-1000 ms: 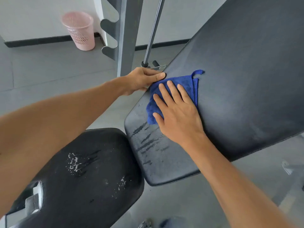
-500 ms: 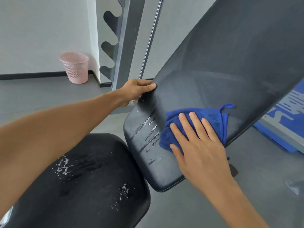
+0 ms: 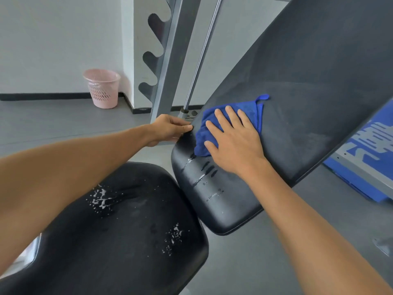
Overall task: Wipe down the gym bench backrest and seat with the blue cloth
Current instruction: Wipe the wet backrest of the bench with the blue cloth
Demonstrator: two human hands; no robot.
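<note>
The black backrest (image 3: 308, 86) of the gym bench slopes up to the right, with wet streaks near its lower end. My right hand (image 3: 234, 141) lies flat on the folded blue cloth (image 3: 251, 109), pressing it against the backrest's lower left part. My left hand (image 3: 172, 126) grips the backrest's left edge, thumb on the front face. The black seat (image 3: 127, 231) lies below and to the left, with white droplets in two patches on it.
A grey rack upright (image 3: 170, 67) with hook cutouts and a thin steel rod (image 3: 202, 54) stand just behind the backrest. A pink waste basket (image 3: 102, 88) sits by the wall. A blue and grey frame (image 3: 368, 158) lies on the floor to the right.
My right hand has slid the cloth up and to the left across the backrest, close to my left hand. The left hand keeps its grip on the edge.
</note>
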